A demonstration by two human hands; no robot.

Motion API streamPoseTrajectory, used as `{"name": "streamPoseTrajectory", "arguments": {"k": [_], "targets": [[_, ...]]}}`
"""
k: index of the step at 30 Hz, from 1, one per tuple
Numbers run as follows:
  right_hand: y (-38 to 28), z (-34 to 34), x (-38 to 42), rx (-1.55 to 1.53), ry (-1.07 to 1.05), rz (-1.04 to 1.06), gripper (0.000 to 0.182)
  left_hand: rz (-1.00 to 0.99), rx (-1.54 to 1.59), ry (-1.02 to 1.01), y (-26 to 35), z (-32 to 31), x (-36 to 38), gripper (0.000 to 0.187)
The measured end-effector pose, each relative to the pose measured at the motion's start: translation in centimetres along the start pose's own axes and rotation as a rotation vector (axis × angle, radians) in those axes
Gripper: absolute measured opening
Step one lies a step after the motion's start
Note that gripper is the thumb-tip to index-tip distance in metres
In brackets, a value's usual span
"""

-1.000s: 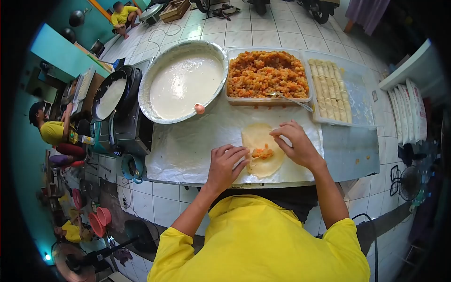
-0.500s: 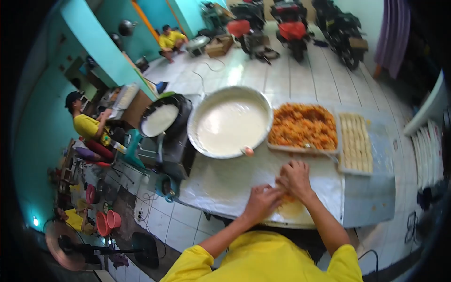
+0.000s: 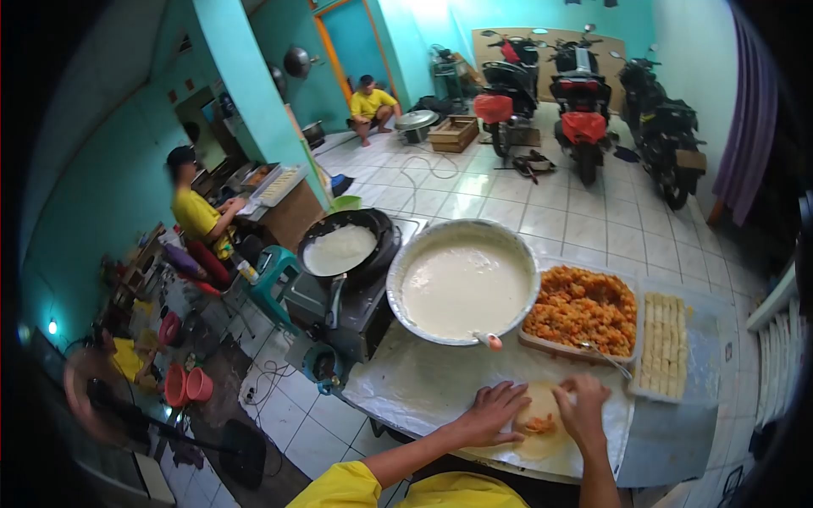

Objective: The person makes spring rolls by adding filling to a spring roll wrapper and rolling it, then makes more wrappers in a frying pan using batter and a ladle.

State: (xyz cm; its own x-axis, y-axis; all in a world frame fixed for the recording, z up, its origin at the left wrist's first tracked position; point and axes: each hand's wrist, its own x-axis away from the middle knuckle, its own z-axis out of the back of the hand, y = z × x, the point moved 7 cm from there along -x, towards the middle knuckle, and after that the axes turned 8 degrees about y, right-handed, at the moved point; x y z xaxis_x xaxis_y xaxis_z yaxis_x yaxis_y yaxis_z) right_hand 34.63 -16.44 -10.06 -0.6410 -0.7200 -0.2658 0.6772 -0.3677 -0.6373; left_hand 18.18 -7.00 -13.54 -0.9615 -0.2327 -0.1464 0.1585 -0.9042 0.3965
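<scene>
A thin round wrapper (image 3: pixel 539 449) lies on the plastic-covered table, with a small heap of orange filling (image 3: pixel 539 424) on it. My left hand (image 3: pixel 494 413) rests at the wrapper's left side, fingers spread and its thumb close to the filling. At the right edge, my right hand (image 3: pixel 584 408) has its fingers bent and appears to pinch the wrapper's rim. Just beyond my right hand stands a tub of orange filling (image 3: pixel 580 309) with a spoon (image 3: pixel 608 360) in it. Pale rolls (image 3: pixel 663 347) are lined up in a tray on the right.
A big bowl of batter (image 3: pixel 461 284) with a ladle handle stands behind my hands. Left of it, a frying pan (image 3: pixel 340 250) holding a pale pancake sits on a stove (image 3: pixel 356 309). People in yellow shirts sit farther off; motorbikes (image 3: pixel 584 110) stand at the back.
My hands were together over the wrapper; they are now apart on either side, and the filling shows between them. The camera view has tilted up and swung left.
</scene>
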Motion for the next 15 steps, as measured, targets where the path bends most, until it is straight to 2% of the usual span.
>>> {"name": "streamPoseTrajectory", "arguments": {"k": [3,4,5,7,8,10,12,14,15], "targets": [[1.5,3.4,4.3,0.111,0.101,-0.031,0.021,-0.021,0.06,0.029,0.4,0.6,-1.6,0.076],[1.6,4.0,5.7,0.19,0.158,-0.012,0.019,-0.011,0.054,-0.008,1.0,0.2,-2.7,0.067],[2.1,3.8,7.4,0.183,0.167,-0.01,0.019,-0.014,0.044,-0.007,1.3,0.0,-3.9,0.067],[2.9,3.5,10.1,0.225,0.174,-0.077,0.034,-0.165,0.152,-0.108,3.3,-1.5,-6.0,0.055],[2.9,3.4,10.6,0.232,0.191,-0.088,0.034,-0.234,0.189,-0.054,4.3,-1.5,-6.9,0.048],[3.7,1.6,12.1,0.274,-0.039,-0.287,0.072,-0.348,0.159,-0.058,5.1,-3.8,-8.2,0.047],[3.1,1.3,12.1,0.267,0.016,-0.31,0.07,-0.461,0.124,-0.052,6.2,-4.5,-9.2,0.047],[2.4,1.4,11.7,0.228,0.078,-0.322,0.066,-0.491,-0.012,-0.21,6.6,-4.7,-9.9,0.036],[2.3,1.5,11.5,0.232,0.085,-0.324,0.066,-0.5,-0.012,-0.208,6.8,-3.7,-10.2,0.036]]}}
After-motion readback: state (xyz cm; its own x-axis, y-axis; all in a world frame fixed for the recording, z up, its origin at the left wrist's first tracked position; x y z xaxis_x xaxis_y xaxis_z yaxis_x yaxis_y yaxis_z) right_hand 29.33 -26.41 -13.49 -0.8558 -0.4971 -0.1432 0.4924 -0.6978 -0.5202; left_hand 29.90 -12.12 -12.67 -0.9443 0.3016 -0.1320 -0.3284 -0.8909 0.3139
